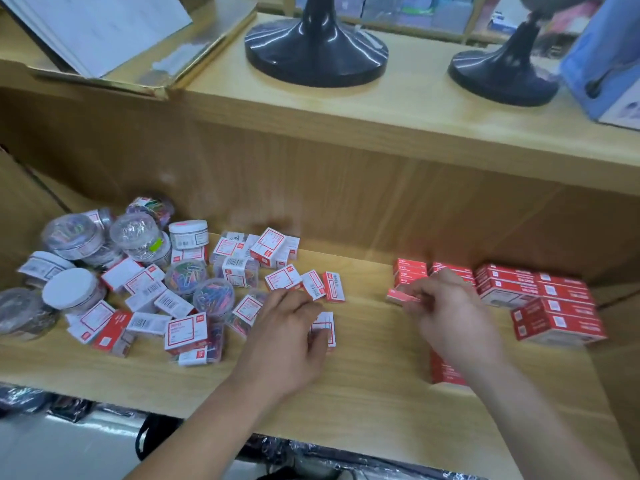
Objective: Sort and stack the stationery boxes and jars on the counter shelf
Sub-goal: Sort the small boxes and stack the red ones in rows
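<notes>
Left hand: curled round a small white box with a red frame; the box is held between thumb and fingers, low over the shelf, centre-near.
Right hand: fingertips are pinched narrow on a small red box, held flat, just near of the leftmost red stack; contact with the wood cannot be told (motion blur).
Counter shelf: light wood, with a back panel on the far side.
White-and-red boxes: a loose unsorted pile is spread over the left half, some flat, some tilted; three are set just far of the left hand.
Jars: clear plastic, heaped at far left, several tipped on their sides; silver clips are seen in some.
Coloured-clip jars: mixed in among the white boxes.
White-lidded jar: at the left edge of the pile.
Red box stacks: grouped at right, stacked in rows against the back panel.
Leftmost red stack: just far of the right hand.
Single red box: near edge, partly covered by the right forearm.
Upper shelf: two black round bases are stood on it, with a blue carton at far right and a paper stack at far left.
</notes>
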Action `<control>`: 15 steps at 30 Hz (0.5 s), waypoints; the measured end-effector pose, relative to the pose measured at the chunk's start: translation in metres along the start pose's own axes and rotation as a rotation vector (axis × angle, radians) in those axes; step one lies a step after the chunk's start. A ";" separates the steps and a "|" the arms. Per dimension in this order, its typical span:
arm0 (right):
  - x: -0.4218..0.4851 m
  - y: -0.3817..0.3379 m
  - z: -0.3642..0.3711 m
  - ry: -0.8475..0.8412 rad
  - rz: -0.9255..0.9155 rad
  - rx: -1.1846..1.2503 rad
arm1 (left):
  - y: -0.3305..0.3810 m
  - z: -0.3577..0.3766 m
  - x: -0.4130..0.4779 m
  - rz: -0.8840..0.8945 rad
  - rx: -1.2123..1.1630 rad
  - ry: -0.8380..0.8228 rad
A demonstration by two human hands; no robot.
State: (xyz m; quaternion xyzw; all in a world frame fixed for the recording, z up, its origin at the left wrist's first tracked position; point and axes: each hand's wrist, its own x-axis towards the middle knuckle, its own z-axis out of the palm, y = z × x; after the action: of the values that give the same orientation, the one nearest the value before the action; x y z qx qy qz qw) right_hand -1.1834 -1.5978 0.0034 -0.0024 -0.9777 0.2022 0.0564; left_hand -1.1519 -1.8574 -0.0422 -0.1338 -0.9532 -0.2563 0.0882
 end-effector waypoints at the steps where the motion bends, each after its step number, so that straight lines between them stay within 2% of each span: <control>1: 0.006 0.004 0.000 0.012 -0.019 -0.085 | -0.002 0.001 0.005 -0.006 0.006 0.018; 6: 0.021 0.017 0.013 0.071 -0.066 -0.321 | -0.010 -0.004 0.035 -0.035 0.087 0.080; 9: 0.021 0.019 0.017 0.083 -0.044 -0.336 | -0.020 -0.011 0.035 -0.079 0.208 0.064; 12: 0.017 0.015 0.015 0.092 -0.111 -0.366 | -0.033 -0.019 0.029 -0.091 0.267 0.055; 15: 0.014 -0.013 0.016 0.059 -0.198 -0.221 | -0.036 -0.027 0.022 -0.006 0.217 0.100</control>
State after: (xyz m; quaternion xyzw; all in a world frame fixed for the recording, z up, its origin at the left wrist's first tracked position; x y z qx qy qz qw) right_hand -1.1991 -1.6153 -0.0042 0.0819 -0.9874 0.0865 0.1040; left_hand -1.1808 -1.8967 -0.0309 -0.1076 -0.9702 -0.1580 0.1488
